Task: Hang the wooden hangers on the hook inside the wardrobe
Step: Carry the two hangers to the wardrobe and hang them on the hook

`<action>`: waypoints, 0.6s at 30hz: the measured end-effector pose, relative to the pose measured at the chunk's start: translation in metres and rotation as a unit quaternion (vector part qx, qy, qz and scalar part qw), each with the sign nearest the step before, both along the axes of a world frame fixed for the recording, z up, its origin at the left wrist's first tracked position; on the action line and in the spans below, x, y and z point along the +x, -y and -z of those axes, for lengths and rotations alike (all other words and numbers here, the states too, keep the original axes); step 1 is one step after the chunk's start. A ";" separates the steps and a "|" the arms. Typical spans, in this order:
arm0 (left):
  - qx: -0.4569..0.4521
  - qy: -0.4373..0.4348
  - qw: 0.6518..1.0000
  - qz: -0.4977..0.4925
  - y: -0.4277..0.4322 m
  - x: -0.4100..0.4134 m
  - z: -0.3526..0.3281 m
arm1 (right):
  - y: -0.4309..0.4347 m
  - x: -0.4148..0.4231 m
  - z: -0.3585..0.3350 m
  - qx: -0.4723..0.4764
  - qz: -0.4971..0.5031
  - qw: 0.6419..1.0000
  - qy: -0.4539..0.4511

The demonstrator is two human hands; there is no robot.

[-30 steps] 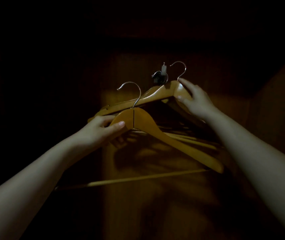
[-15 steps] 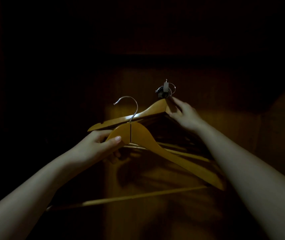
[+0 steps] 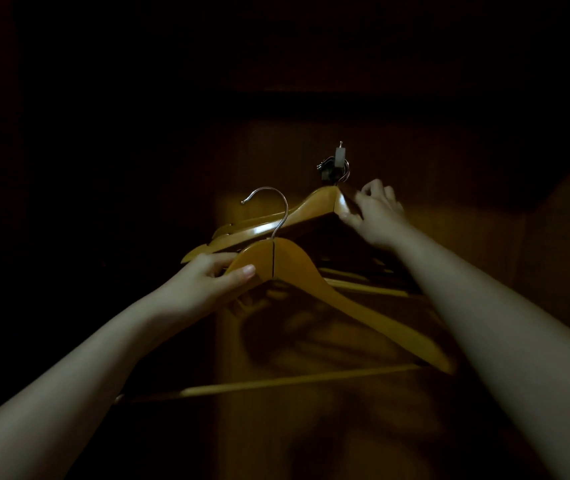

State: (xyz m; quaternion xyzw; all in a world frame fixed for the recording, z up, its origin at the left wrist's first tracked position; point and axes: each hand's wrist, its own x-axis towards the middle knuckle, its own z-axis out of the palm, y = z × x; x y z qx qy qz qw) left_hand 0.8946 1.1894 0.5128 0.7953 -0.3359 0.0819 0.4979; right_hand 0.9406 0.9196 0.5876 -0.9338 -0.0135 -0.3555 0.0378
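My left hand (image 3: 207,284) grips a wooden hanger (image 3: 314,277) at its neck; its metal hook (image 3: 269,202) points up and left, free in the air. Behind it, several wooden hangers (image 3: 297,216) hang from the wardrobe hook (image 3: 337,164) on the back panel. My right hand (image 3: 375,211) touches the top of the nearest hung hanger with thumb and fingertips, its other fingers loosely spread. The hung hangers' right arms are lost in shadow.
The wardrobe interior is very dark; only a lit strip of the wooden back panel (image 3: 276,161) shows. The held hanger's lower bar (image 3: 276,382) stretches across below my arms. A dark shelf edge (image 3: 345,102) runs above the hook.
My right hand brought the far hanger's metal hook onto the wardrobe hook and its fingers have loosened on the hanger's top. My left hand kept the near hanger roughly where it was.
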 end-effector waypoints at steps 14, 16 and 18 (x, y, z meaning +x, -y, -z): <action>0.008 0.014 0.999 0.047 0.000 -0.023 0.002 | -0.029 -0.109 0.069 0.089 -0.139 0.986 0.028; 0.013 0.015 0.998 0.055 0.004 -0.024 0.002 | -0.036 -0.121 0.074 0.144 -0.191 0.971 -0.018; 0.023 0.013 0.997 0.069 0.007 -0.024 0.000 | -0.043 -0.132 0.079 0.145 -0.215 0.964 -0.057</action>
